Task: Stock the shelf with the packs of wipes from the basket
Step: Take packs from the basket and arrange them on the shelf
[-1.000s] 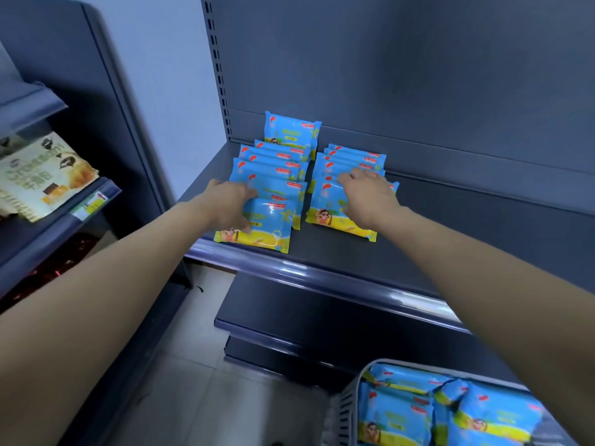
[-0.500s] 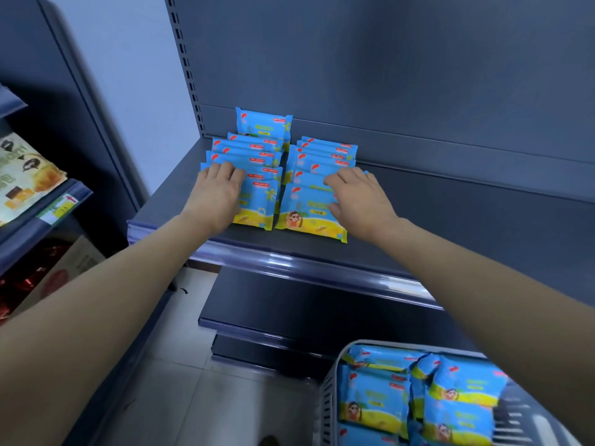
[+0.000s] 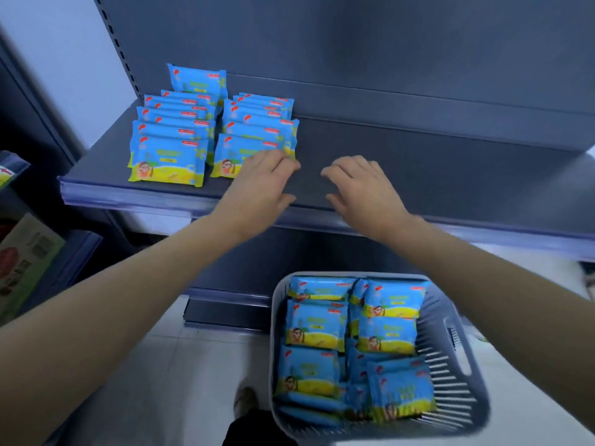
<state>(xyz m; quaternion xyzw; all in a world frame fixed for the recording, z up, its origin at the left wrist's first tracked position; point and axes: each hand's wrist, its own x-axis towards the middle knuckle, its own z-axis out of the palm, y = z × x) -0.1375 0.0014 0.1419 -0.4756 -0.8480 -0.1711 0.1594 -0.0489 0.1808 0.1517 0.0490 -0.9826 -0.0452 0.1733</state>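
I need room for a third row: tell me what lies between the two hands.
Only bare shelf between the left hand and right hand, in the head view.

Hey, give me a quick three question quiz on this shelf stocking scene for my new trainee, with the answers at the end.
1. True or false: the basket is empty.
2. Multiple choice: how many rows do the packs on the shelf form? A one, B two, C four.
3. Short answer: which is nearer those packs, the left hand or the right hand?

Key: 1 false; 2 B; 3 left hand.
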